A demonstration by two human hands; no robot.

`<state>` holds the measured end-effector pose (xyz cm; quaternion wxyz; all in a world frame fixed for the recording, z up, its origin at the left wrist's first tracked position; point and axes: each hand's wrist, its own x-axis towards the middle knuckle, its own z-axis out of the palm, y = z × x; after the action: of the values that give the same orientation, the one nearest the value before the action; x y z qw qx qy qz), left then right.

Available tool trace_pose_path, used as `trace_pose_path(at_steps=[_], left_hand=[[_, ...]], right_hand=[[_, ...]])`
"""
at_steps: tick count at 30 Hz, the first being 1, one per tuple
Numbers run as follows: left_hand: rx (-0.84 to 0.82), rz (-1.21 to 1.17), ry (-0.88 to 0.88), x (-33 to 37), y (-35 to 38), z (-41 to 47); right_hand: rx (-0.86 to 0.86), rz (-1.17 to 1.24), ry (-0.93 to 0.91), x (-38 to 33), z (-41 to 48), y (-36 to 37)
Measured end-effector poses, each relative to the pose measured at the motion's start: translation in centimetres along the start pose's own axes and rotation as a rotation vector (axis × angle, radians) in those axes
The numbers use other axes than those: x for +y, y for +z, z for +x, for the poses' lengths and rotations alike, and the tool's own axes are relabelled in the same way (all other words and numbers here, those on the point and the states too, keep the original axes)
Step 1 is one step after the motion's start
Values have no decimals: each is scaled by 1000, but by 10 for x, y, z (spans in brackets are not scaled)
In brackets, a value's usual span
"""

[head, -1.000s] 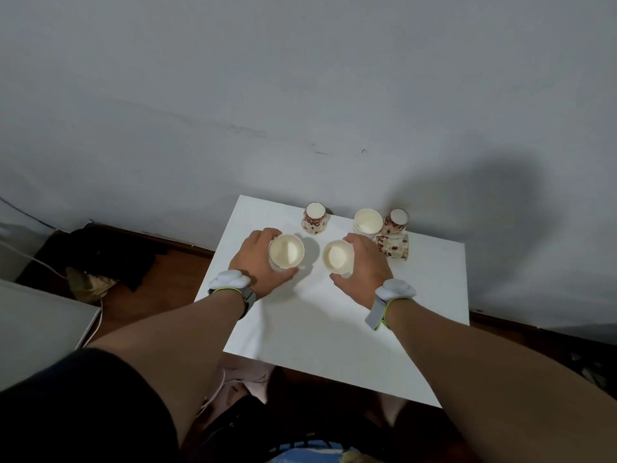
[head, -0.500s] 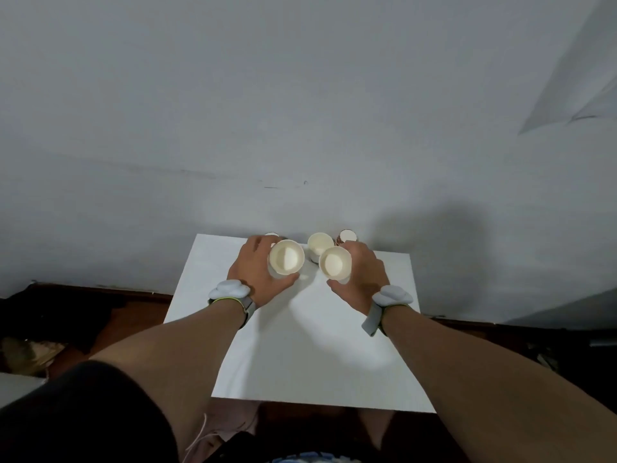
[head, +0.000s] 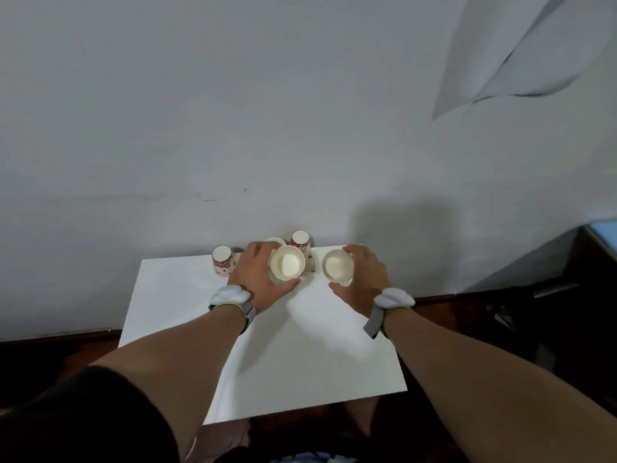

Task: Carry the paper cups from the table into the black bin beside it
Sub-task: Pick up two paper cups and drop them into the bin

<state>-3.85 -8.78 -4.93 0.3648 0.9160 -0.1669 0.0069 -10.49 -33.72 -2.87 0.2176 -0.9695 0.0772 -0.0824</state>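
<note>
My left hand (head: 258, 279) grips an upright paper cup (head: 287, 266), its cream inside facing up, above the far part of the white table (head: 300, 355). My right hand (head: 362, 282) grips a second upright paper cup (head: 337, 265) just to the right of it. Behind my left hand stand more patterned paper cups: an upturned one at the far left (head: 223, 262), an upturned one at the back (head: 300, 240), and an open one (head: 275, 242) mostly hidden by my fingers. The black bin is out of view.
A grey wall (head: 267, 111) rises right behind the table. Dark wooden floor lies on both sides, with dark furniture (head: 567, 312) at the right. A pale sheet (head: 534, 55) hangs at the upper right. My legs show below the table's near edge.
Both hands have lifted their cups off the table. The view has swung right, so the bin area at the left has left the frame and my hands have drawn apart.
</note>
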Motion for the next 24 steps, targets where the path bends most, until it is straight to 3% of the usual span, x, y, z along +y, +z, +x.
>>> trace_pose_path(at_steps=[11,24], left_hand=[[-111,-71,51,44,51,15],[-225,42,58,77,106,16]], right_hand=[[18,6,150,60,-23,-23],[5,64,254,125,-44,-38]])
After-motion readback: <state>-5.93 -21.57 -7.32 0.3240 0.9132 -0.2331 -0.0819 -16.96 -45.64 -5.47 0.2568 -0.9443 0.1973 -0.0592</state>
